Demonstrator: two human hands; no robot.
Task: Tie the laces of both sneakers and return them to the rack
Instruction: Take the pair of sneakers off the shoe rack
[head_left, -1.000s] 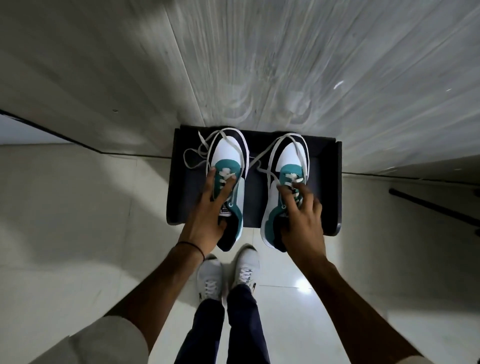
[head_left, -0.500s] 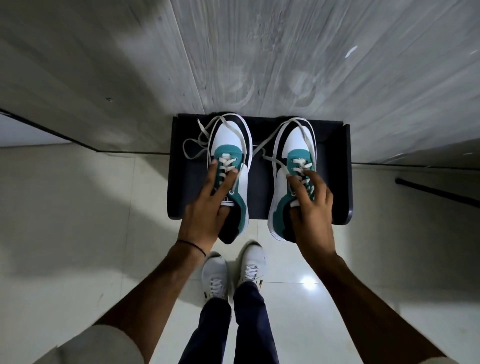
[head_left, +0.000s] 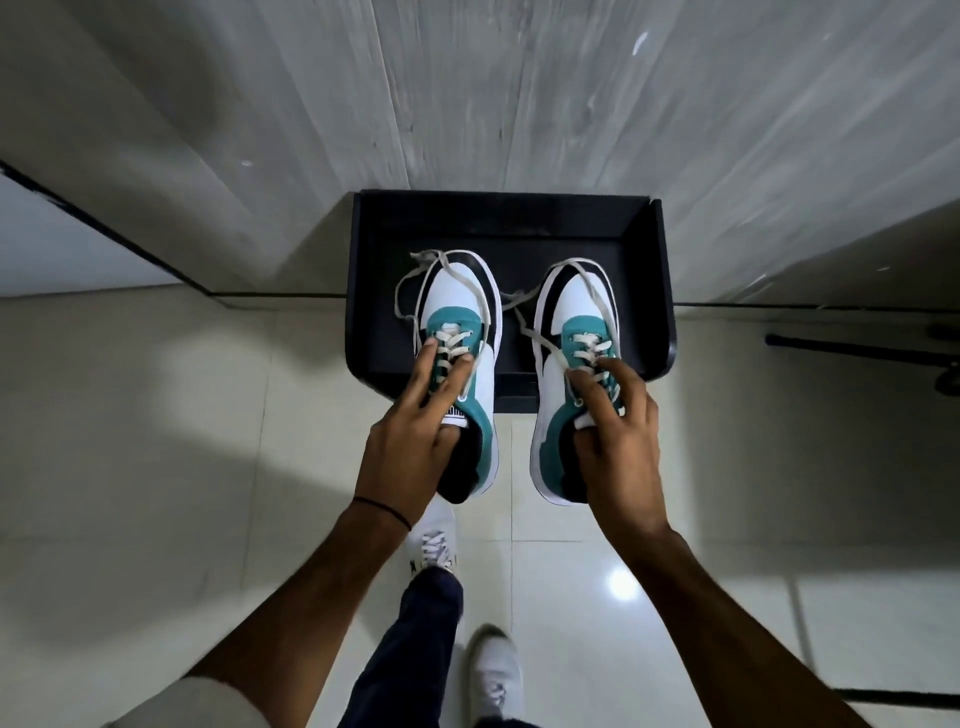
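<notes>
Our left hand (head_left: 410, 441) clamps the left sneaker (head_left: 457, 291) and our right hand (head_left: 618, 441) the right sneaker (head_left: 576, 296), toes out beyond both hands over the rack (head_left: 519, 228), where the untied laces (head_left: 511, 299) trailing ahead could snag its edge or tangle.

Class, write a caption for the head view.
Left hand grips left sneaker, right hand grips right sneaker, laces loose, at black rack.

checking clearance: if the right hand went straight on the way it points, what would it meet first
The right hand grips the white, teal and black right sneaker, whose toe leads. It would likely meet the raised back edge of the black rack first; depth is unclear.
</notes>
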